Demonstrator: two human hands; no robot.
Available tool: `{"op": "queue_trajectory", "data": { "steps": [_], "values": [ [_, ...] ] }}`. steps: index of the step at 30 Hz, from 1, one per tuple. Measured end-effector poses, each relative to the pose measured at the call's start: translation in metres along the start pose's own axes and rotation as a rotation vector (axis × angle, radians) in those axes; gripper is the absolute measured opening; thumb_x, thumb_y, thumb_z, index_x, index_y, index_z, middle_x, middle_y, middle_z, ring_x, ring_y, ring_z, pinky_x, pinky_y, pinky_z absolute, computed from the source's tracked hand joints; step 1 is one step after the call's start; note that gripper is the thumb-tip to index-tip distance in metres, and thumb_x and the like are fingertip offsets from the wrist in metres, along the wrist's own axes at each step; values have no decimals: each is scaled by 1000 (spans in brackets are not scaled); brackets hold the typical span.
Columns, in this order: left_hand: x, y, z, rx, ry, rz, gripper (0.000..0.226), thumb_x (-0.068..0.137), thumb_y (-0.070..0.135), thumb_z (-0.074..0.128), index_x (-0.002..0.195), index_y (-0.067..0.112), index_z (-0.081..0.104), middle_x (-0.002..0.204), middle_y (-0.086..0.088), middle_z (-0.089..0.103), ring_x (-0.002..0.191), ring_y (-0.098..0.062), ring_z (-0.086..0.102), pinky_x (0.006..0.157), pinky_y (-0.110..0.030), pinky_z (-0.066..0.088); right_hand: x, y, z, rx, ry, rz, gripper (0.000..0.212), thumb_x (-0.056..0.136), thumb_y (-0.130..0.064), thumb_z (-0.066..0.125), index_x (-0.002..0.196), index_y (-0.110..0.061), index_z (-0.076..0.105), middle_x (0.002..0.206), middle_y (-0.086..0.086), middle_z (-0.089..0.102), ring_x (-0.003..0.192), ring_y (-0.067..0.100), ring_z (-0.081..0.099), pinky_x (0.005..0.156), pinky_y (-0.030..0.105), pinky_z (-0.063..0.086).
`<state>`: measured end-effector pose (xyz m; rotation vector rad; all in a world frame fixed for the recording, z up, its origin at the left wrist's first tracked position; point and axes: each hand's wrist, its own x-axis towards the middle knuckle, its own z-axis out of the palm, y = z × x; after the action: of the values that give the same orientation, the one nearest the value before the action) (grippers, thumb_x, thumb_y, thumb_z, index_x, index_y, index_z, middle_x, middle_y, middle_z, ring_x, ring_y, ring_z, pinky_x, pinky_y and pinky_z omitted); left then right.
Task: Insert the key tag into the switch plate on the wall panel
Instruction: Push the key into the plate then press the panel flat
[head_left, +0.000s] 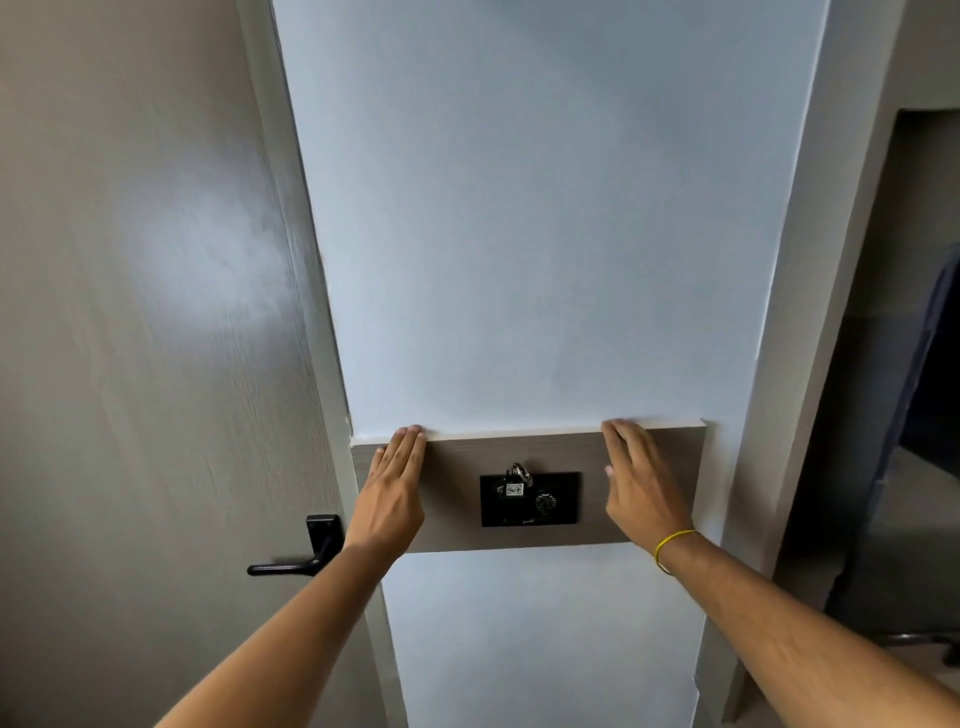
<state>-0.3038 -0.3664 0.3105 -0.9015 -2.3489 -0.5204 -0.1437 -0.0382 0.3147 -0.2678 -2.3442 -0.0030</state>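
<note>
While seated in the black switch plate (529, 499), key tag (514, 489) (white) reads 407.

Hotel or guest-room entryway

Between the left hand (390, 499) and right hand (641, 491), a black switch plate (529, 499) holds a key tag (514, 489) numbered 407; a door (130, 364) with a black lever handle (298, 556) stands left of the left hand.

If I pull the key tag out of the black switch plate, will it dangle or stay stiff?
The small white-labelled key tag is probably a stiff card. The metal ring above it would likely swing loosely. It looks light; neither the left hand nor the right hand touches it.
</note>
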Motion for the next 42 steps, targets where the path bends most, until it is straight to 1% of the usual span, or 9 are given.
{"op": "queue_trajectory", "data": {
  "steps": [5,9,15,21,24,31,36,39,42],
  "values": [
    [-3,7,0,-25,-17,-32,85,86,-16,37,165,11,18,175,-2,12,162,-21,2,131,-44,12,-2,-11,-1,35,-39,74,77,77,2,54,152,-2,38,154,15,40,151,33,34,126,40,31],
    [-6,10,1,-38,-11,-51,89,84,-17,37,165,11,15,175,-1,8,162,-22,-1,131,-45,11,-3,-18,-3,51,-61,97,83,72,2,51,154,-2,36,157,15,37,154,33,31,126,35,29],
    [-3,12,-3,-43,-5,-69,90,84,-16,38,166,13,14,175,-1,9,162,-22,0,130,-45,14,2,-20,-7,64,-65,92,86,69,0,49,154,-3,34,157,14,34,155,32,28,125,34,30],
    [-13,11,1,-54,-32,-49,90,84,-15,41,166,12,14,175,1,8,163,-22,1,130,-40,18,-11,-22,-8,57,-71,104,87,68,1,51,154,-2,35,156,15,35,153,33,31,122,38,38],
    [-14,13,-1,-56,-34,-50,91,84,-16,42,166,13,13,175,2,6,163,-21,0,130,-37,15,-11,-23,-10,63,-82,109,88,69,1,51,155,-2,32,158,15,33,154,33,29,121,36,39],
    [-15,13,0,-50,-25,-50,92,83,-17,41,166,13,13,176,2,5,163,-22,-1,128,-33,11,-13,-24,-7,75,-67,107,90,69,1,51,156,-2,30,159,17,32,156,34,26,124,40,36],
    [-16,14,1,-43,-14,-51,93,83,-18,41,166,13,12,176,2,5,163,-21,-2,125,-24,-1,-14,-24,-5,91,-54,111,91,68,1,47,157,-3,29,160,17,31,157,34,24,125,38,32],
    [-16,14,0,-43,-14,-50,93,82,-19,41,166,13,14,176,3,6,163,-20,0,124,-24,7,-14,-25,-4,89,-53,114,91,68,0,46,157,-3,28,160,16,30,158,33,22,125,36,31],
    [-15,15,-1,-57,-1,-58,93,82,-19,42,165,14,17,175,3,9,163,-20,4,120,-25,18,-14,-25,-4,98,-47,118,91,68,0,47,157,-2,28,161,17,30,158,33,22,126,40,32]
  ]
}}
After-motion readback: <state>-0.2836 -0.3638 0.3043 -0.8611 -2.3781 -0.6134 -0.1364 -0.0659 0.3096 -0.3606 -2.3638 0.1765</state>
